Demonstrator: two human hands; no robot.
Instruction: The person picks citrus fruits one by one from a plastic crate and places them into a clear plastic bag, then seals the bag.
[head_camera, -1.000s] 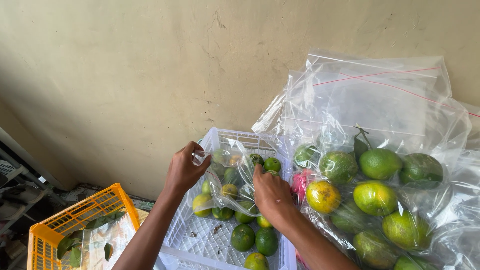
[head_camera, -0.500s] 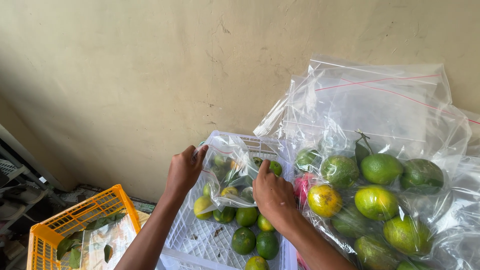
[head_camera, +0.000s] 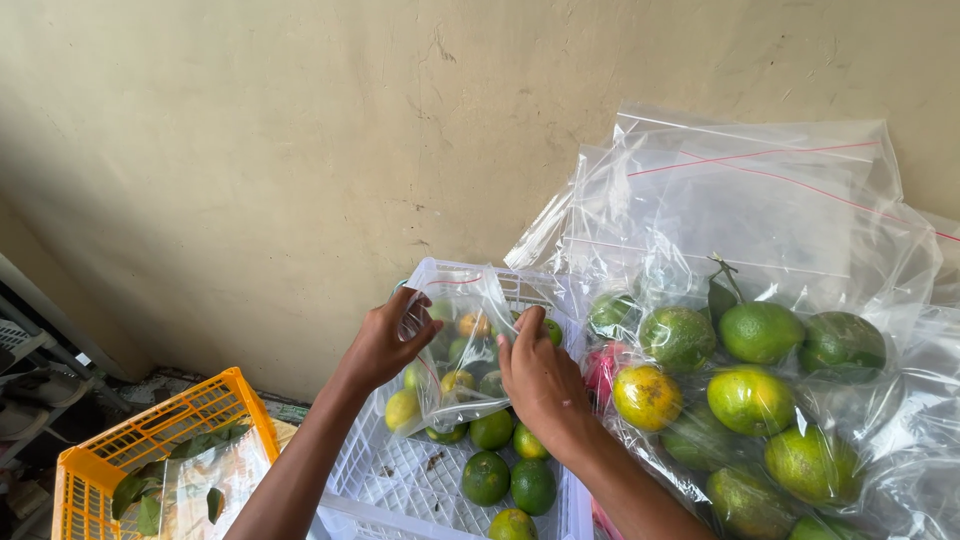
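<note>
I'm looking down at both hands working a small clear bag (head_camera: 462, 350) held up over the white crate (head_camera: 400, 470). My left hand (head_camera: 385, 340) has its fingers pinched shut on the bag's left upper edge, and my right hand (head_camera: 540, 375) grips the right side, fingers closed on the plastic with the index finger lying along the top. Holding it from both sides keeps the mouth stretched and level, so the small green and yellow citrus fruits (head_camera: 458, 382) inside sit low in the bag instead of spilling. The bag hangs just above the crate, touching or nearly touching the loose green fruits (head_camera: 487, 478) on the crate floor; I can't tell which. To the right, large clear bags (head_camera: 760, 230) lean against the beige wall (head_camera: 300, 150), packed with bigger green and yellow fruits (head_camera: 760, 332). Down at the left sits an orange crate (head_camera: 100, 455) with leaves (head_camera: 195, 445) and plastic in it.
</note>
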